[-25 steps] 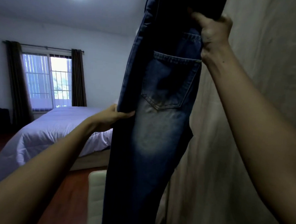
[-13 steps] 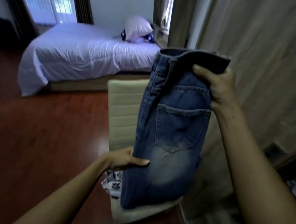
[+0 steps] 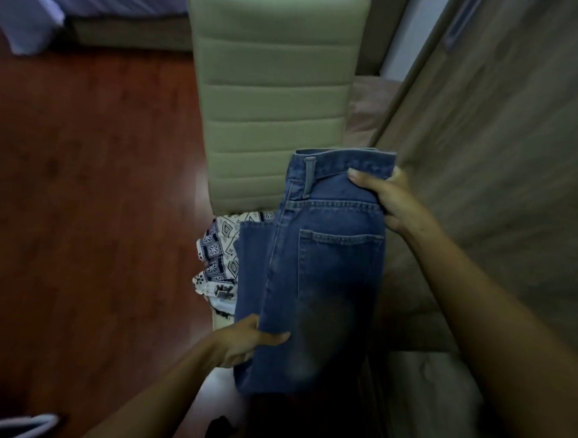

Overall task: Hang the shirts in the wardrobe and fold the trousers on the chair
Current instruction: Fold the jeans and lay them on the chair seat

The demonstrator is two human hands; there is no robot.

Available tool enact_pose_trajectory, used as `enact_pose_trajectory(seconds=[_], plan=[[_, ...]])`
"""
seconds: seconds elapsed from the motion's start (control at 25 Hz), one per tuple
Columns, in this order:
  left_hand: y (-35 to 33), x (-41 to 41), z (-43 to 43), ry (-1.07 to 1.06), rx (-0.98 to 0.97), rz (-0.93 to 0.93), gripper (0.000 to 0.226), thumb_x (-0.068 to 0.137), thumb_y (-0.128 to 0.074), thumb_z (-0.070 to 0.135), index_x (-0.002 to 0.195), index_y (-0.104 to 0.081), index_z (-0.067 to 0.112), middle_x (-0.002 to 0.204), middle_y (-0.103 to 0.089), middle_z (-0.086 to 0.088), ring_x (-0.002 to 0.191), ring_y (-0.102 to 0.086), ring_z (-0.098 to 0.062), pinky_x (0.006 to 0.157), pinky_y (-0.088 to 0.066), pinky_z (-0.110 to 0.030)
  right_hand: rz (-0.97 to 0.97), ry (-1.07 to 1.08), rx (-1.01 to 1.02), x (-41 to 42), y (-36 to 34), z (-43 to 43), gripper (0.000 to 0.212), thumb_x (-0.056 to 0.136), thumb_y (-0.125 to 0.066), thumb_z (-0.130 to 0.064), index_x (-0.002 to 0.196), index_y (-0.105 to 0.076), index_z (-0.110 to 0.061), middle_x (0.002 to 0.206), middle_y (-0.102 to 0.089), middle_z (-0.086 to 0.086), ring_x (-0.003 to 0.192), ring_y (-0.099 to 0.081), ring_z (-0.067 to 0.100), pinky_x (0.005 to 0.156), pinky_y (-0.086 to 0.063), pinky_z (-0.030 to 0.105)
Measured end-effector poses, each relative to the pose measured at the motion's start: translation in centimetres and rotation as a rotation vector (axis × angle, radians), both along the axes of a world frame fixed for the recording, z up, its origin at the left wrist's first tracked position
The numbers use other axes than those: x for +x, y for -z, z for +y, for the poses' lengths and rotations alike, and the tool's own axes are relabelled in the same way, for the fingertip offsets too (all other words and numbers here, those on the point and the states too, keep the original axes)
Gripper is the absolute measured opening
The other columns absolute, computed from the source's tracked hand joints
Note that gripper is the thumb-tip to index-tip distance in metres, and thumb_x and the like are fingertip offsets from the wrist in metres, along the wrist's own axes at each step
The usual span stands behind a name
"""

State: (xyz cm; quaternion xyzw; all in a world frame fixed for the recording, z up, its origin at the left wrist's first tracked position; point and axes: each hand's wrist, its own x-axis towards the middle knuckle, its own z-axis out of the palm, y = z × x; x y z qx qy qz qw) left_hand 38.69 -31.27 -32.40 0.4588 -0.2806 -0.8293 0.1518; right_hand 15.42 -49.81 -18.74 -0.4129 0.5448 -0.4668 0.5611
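My left hand (image 3: pixel 245 342) grips lower fold of jeans (image 3: pixel 314 277), thumb on top. My right hand (image 3: pixel 387 199) pinches waistband. Jeans folded, held over chair (image 3: pixel 270 94) seat, patterned garment (image 3: pixel 217 258) beneath. Bed (image 3: pixel 34 8) beyond.

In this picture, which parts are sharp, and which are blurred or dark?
Head view: the jeans are sharp at waistband and pocket, but a dark shadow covers their lower part. Head view: the wardrobe and the bed are smeared by motion blur; the light is dim overall.
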Motion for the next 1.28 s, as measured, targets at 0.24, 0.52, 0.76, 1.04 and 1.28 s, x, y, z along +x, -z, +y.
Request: enact_pose_trajectory(seconds=[0.24, 0.52, 0.76, 1.04, 1.28], plan=[[7.8, 0.0, -2.1, -0.161, 0.163, -0.119, 0.025, 0.087, -0.064, 0.007, 0.112, -0.065, 0.008, 0.106, -0.072, -0.006, 0.098, -0.068, -0.019, 0.075, -0.056, -0.029, 0.093, -0.159, 0.219, 2.2, 14.4, -7.0, 0.025, 0.073, -0.078, -0.009, 0.096, -0.067, -0.010, 0.103, -0.070, 0.009, 0.088, -0.069, 0.021, 0.078, -0.057, 0.036], [13.4, 1.7, -2.8, -0.207, 0.291, -0.218, 0.037, 0.081, -0.071, 0.008, 0.117, -0.062, 0.006, 0.116, -0.068, -0.009, 0.109, -0.062, -0.026, 0.088, -0.051, -0.040, 0.254, -0.276, 0.344, 4.5, 23.0, -9.1, 0.034, 0.075, -0.079, -0.024, 0.104, -0.067, -0.009, 0.107, -0.067, 0.005, 0.090, -0.065, 0.019, 0.077, -0.054, 0.030], [13.8, 1.7, -3.4, -0.140, 0.261, -0.277, 0.028, 0.085, -0.067, 0.008, 0.113, -0.064, 0.006, 0.113, -0.068, -0.010, 0.101, -0.064, -0.023, 0.074, -0.052, -0.032, 0.363, -0.241, 0.265, 4.6, 25.0, -7.7, 0.037, 0.089, -0.063, -0.008, 0.122, -0.054, 0.006, 0.120, -0.060, 0.016, 0.100, -0.057, 0.021, 0.069, -0.049, 0.018], [13.6, 1.3, -2.8, -0.130, 0.186, -0.356, 0.036, 0.083, -0.071, 0.016, 0.117, -0.060, 0.008, 0.108, -0.069, -0.004, 0.097, -0.064, -0.022, 0.073, -0.053, -0.034, 0.455, -0.130, 0.236, 3.5, 24.3, -3.3, 0.056, 0.086, -0.067, -0.010, 0.131, -0.036, 0.002, 0.131, -0.045, 0.015, 0.112, -0.048, 0.022, 0.078, -0.040, 0.019], [12.7, 0.9, 0.0, -0.163, 0.112, -0.386, 0.032, 0.085, -0.068, 0.025, 0.111, -0.062, 0.008, 0.092, -0.068, -0.006, 0.071, -0.061, -0.019, 0.051, -0.042, -0.023, 0.526, -0.252, 0.431, -1.6, 26.5, 8.2, 0.079, 0.081, -0.073, -0.034, 0.143, -0.031, -0.006, 0.145, -0.039, 0.005, 0.131, -0.041, 0.022, 0.106, -0.037, 0.032]])
